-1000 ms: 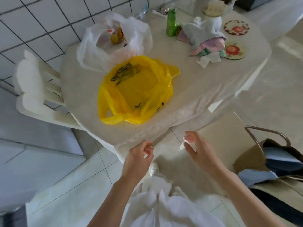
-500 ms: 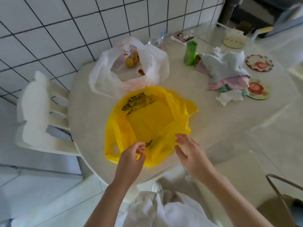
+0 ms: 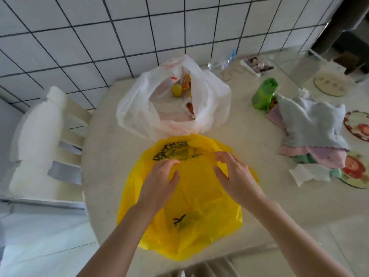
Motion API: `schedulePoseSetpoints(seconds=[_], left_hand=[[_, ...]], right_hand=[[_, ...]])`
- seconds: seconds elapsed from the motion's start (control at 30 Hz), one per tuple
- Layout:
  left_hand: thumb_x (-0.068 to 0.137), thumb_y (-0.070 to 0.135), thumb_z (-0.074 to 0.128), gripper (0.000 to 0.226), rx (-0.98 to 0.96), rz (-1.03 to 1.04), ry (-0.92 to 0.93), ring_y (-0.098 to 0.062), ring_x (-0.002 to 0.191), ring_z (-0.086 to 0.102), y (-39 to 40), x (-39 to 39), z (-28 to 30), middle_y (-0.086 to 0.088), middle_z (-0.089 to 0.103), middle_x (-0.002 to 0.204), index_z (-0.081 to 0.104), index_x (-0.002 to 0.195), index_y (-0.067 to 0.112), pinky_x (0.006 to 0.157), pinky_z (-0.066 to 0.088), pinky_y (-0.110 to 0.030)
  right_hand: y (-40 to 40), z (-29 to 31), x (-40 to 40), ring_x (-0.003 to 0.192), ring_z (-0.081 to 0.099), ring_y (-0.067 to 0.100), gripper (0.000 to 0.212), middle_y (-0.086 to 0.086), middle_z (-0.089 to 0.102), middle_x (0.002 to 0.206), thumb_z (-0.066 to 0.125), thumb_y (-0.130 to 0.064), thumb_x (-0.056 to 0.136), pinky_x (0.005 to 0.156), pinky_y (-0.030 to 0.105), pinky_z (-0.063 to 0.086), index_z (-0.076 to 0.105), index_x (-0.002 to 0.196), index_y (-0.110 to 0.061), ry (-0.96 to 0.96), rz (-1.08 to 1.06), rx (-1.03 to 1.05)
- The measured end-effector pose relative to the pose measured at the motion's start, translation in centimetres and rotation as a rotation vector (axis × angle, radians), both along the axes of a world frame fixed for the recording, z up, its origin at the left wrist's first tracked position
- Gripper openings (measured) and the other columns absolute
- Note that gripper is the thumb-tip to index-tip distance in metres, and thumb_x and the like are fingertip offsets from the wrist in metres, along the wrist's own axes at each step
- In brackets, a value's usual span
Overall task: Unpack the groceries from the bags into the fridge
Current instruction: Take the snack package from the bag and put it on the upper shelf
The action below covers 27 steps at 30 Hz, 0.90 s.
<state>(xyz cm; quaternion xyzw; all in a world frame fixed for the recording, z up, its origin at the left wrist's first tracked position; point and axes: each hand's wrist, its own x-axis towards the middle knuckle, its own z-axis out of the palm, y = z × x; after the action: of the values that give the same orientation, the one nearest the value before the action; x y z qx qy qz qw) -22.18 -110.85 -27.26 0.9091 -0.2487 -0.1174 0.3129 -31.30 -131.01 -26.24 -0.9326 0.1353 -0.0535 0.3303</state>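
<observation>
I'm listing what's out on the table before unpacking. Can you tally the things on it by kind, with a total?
Plastic bags: 2 (yellow bag, white bag)
Green bottle: 1
Pile of cloths: 1
Round patterned mats: 3 ()
Paper napkin: 1
Total: 8, leaving out small blurred clutter by the wall.

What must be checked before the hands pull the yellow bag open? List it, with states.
1. Both hands at the yellow bag: ok; left hand and right hand are over it.
2. Bag gripped: not ok; fingers look spread, nothing pinched.
3. Bag mouth open: not ok; it lies flat.
4. Contents known: cannot tell; a greenish shape shows dimly through the plastic.
5. White bag out of the way: ok; it sits behind, open, groceries inside.
6. Fridge open: cannot tell; not in view.
</observation>
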Motion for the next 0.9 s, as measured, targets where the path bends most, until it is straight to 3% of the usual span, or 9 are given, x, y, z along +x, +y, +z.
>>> schedulePoseSetpoints(seconds=[0.1, 0.23, 0.33, 0.43, 0.6, 0.7, 0.77, 0.83, 0.9], left_hand=[[0.094, 0.022, 0.056, 0.030, 0.000, 0.045, -0.033, -0.019, 0.120, 0.048, -3.5, 4.1, 0.5, -0.001, 0.058, 0.124, 0.059, 0.124, 0.018, 0.099, 0.040, -0.033], [0.094, 0.017, 0.056, 0.028, -0.011, 0.042, -0.148, -0.025, 0.119, 0.046, -8.2, 9.2, 0.7, -0.008, 0.058, 0.122, 0.061, 0.120, 0.009, 0.100, 0.035, -0.030], [0.086, 0.004, 0.062, 0.022, -0.009, 0.018, -0.312, -0.029, 0.109, 0.054, -10.6, 12.9, 0.4, -0.011, 0.063, 0.110, 0.065, 0.107, 0.003, 0.093, 0.046, -0.038], [0.081, -0.001, 0.062, 0.020, 0.096, -0.033, -0.405, -0.031, 0.104, 0.056, -12.0, 17.3, -0.1, -0.013, 0.064, 0.103, 0.064, 0.101, 0.002, 0.086, 0.051, -0.039], [0.083, 0.000, 0.058, 0.027, 0.265, -0.096, -0.468, -0.033, 0.110, 0.057, -13.5, 23.7, -1.3, -0.015, 0.065, 0.110, 0.065, 0.109, 0.001, 0.096, 0.048, -0.040], [0.084, 0.003, 0.057, 0.035, 0.361, -0.121, -0.513, -0.038, 0.124, 0.049, -14.5, 26.9, -2.1, -0.017, 0.059, 0.127, 0.062, 0.119, 0.003, 0.109, 0.037, -0.046], [0.081, 0.000, 0.056, 0.038, 0.418, -0.137, -0.550, -0.045, 0.130, 0.041, -15.2, 29.2, -2.5, -0.021, 0.052, 0.136, 0.063, 0.119, 0.001, 0.112, 0.031, -0.054], [0.084, 0.002, 0.052, 0.034, 0.533, -0.169, -0.560, -0.047, 0.138, 0.027, -15.8, 31.2, -3.1, -0.019, 0.041, 0.146, 0.063, 0.117, 0.002, 0.115, 0.019, -0.057], [0.089, 0.006, 0.047, 0.035, 0.633, -0.199, -0.539, -0.046, 0.144, 0.006, -16.2, 33.0, -3.9, -0.013, 0.024, 0.156, 0.057, 0.122, 0.010, 0.116, 0.004, -0.059]], right_hand=[[-3.3, 0.3, 4.3, 0.111, 0.057, 0.021, 0.034, 0.003, 0.060, 0.122, 0.057, -0.023, 0.094, 0.093, 0.031, 0.044, 0.053, 0.126, -0.013, 0.026, 0.063, -0.013], [-7.6, 1.0, 10.7, 0.116, 0.054, 0.023, 0.037, 0.004, 0.059, 0.124, 0.058, -0.021, 0.093, 0.097, 0.032, 0.041, 0.050, 0.129, -0.012, 0.021, 0.108, -0.029], [-10.2, 1.4, 16.2, 0.123, 0.047, 0.023, 0.045, 0.003, 0.054, 0.131, 0.058, -0.029, 0.093, 0.100, 0.038, 0.041, 0.044, 0.133, -0.015, 0.038, 0.166, -0.092], [-12.1, 1.4, 22.3, 0.130, 0.038, 0.026, 0.060, 0.005, 0.049, 0.135, 0.062, -0.038, 0.089, 0.104, 0.039, 0.036, 0.038, 0.138, -0.014, 0.059, 0.222, -0.176], [-12.5, -0.1, 30.7, 0.129, 0.036, 0.028, 0.076, 0.009, 0.045, 0.134, 0.070, -0.046, 0.081, 0.104, 0.037, 0.037, 0.035, 0.138, -0.009, 0.013, 0.328, -0.293], [-12.2, -2.0, 34.2, 0.134, 0.030, 0.032, 0.089, 0.012, 0.040, 0.139, 0.073, -0.047, 0.076, 0.111, 0.041, 0.031, 0.029, 0.141, -0.007, -0.007, 0.479, -0.402], [-12.4, -3.9, 35.9, 0.142, 0.017, 0.035, 0.099, 0.014, 0.029, 0.149, 0.072, -0.049, 0.075, 0.119, 0.043, 0.016, 0.019, 0.147, -0.006, 0.027, 0.655, -0.553], [-13.3, -5.7, 37.1, 0.146, 0.002, 0.036, 0.111, 0.015, 0.013, 0.157, 0.070, -0.051, 0.076, 0.120, 0.047, 0.000, 0.002, 0.151, -0.005, 0.104, 0.827, -0.688], [-15.1, -6.8, 37.8, 0.146, -0.009, 0.035, 0.124, 0.009, 0.001, 0.160, 0.073, -0.055, 0.071, 0.116, 0.052, -0.006, -0.011, 0.150, -0.010, 0.201, 0.895, -0.762]])
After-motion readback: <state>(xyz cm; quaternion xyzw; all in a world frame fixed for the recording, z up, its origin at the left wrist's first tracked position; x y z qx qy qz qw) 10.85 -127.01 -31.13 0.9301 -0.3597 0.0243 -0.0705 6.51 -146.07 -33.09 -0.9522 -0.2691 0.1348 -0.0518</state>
